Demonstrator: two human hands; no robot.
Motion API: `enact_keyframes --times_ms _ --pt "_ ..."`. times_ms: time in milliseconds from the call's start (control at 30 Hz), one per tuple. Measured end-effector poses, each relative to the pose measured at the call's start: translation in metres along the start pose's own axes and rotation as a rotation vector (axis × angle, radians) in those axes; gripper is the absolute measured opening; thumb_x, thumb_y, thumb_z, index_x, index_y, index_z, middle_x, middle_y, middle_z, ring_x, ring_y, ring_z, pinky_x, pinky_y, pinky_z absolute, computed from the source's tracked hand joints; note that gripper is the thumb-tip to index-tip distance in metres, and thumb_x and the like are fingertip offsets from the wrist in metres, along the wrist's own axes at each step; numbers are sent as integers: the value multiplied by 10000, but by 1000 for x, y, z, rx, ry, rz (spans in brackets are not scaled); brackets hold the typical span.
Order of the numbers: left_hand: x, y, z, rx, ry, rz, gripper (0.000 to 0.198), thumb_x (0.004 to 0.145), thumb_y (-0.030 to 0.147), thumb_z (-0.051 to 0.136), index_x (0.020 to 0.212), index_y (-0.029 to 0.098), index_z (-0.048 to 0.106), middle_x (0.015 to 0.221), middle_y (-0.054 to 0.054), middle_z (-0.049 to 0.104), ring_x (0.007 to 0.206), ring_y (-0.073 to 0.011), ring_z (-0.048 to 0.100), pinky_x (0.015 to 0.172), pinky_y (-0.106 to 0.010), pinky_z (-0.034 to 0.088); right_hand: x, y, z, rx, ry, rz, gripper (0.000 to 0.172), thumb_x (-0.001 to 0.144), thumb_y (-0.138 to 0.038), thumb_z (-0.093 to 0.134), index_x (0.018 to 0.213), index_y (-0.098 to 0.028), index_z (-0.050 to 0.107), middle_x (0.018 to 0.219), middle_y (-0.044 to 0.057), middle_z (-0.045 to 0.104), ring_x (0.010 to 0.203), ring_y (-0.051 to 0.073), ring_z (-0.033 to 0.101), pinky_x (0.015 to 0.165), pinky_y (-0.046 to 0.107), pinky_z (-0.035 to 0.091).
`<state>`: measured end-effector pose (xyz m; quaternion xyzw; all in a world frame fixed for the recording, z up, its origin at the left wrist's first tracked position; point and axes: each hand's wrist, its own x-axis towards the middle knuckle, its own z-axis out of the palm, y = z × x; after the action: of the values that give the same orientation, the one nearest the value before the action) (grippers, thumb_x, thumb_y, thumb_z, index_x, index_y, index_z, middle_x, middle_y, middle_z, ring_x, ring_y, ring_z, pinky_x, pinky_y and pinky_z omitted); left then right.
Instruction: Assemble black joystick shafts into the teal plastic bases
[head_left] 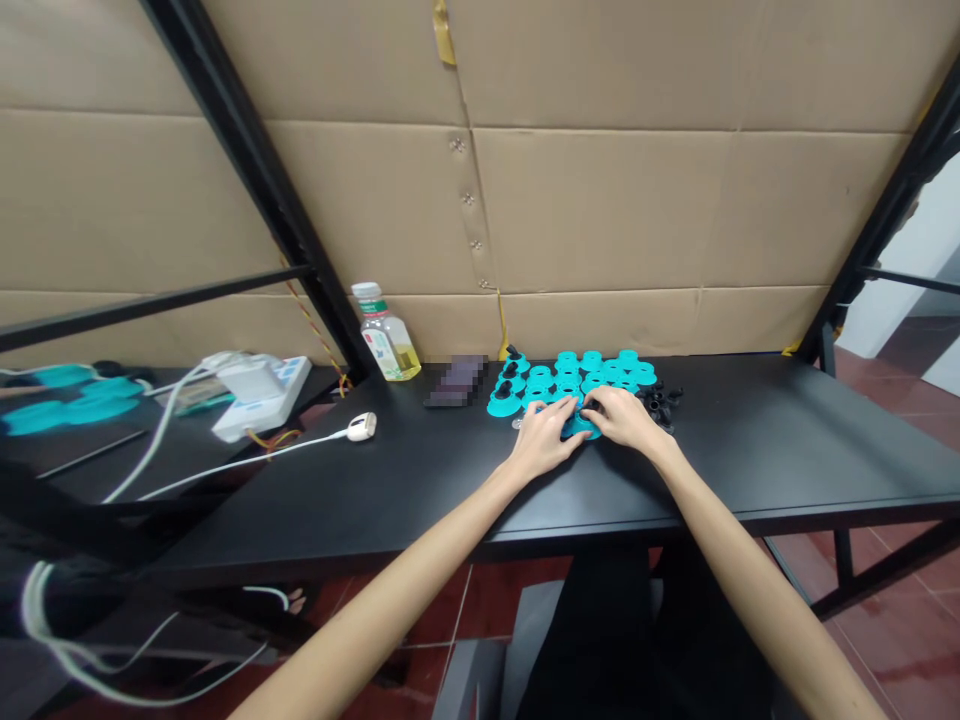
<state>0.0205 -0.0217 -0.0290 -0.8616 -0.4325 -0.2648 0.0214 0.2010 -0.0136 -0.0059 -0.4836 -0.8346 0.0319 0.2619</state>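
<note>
Cardboard wall (pixel 600 200): large taped panels, standing behind a black metal frame (pixel 247 170). Red tile floor (pixel 900 640): visible below and to the right of the furniture.

Black worktop (pixel 780 470): long, running across the view. Left end carries a white power strip (pixel 262 400) and a white cable (pixel 247 465) ending in a small white plug (pixel 361 427). Further along stand a clear plastic bottle (pixel 388 338), holding yellow liquid, and a dark object (pixel 456 380), blurred and not identifiable.

Teal plastic discs (pixel 592 372): packed group near the worktop's back edge, long axis running left to right, directly ahead of both hands. Several carry black knobs. Loose black knobs (pixel 658 403): small pile at the group's right end, just beyond the right hand (pixel 622 418), which lies nearer to it than the left hand (pixel 540 438) does.

Single teal disc (pixel 581 428): at the group's front edge, between the hands. Both hands curl inward over it, fingertips close together and pressing on it; the exact pinch is partly hidden.
</note>
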Motion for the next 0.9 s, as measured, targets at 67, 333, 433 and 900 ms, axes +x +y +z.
enact_keyframes --times_ms 67,333,433,900 --pt "2 -1 2 -43 -1 4 521 866 444 565 1326 206 509 1354 -117 559 1203 -277 553 992 -459 371 0 -3 -1 -41 0 8 124 886 -267 550 934 -186 631 914 65 686 801 180 611 635 257 360" --pt "9 -11 5 -285 -38 -97 547 774 447 667 1269 235 566 1142 -52 701 1083 -262 627 1012 -431 395 -2 -5 -11 -96 -78 -59 161 907 -281 524 954 -188 645 948 72 683 810 184 612 649 264 369" --pt "10 -13 4 -309 -42 -87 553 763 475 680 1256 248 574 1120 -47 711 1100 -268 618 1042 -454 363 -2 1 -16 -39 -98 -115 162 894 -229 524 988 -200 652 946 60 667 842 178 603 693 261 396" --pt "14 -10 8 -313 -27 -86 570 749 453 683 1256 231 551 1088 -39 724 1059 -246 657 1092 -449 306 -1 -13 -8 -424 -92 -118 253 933 -354 478 1004 -144 599 961 118 625 661 181 562 529 277 277"
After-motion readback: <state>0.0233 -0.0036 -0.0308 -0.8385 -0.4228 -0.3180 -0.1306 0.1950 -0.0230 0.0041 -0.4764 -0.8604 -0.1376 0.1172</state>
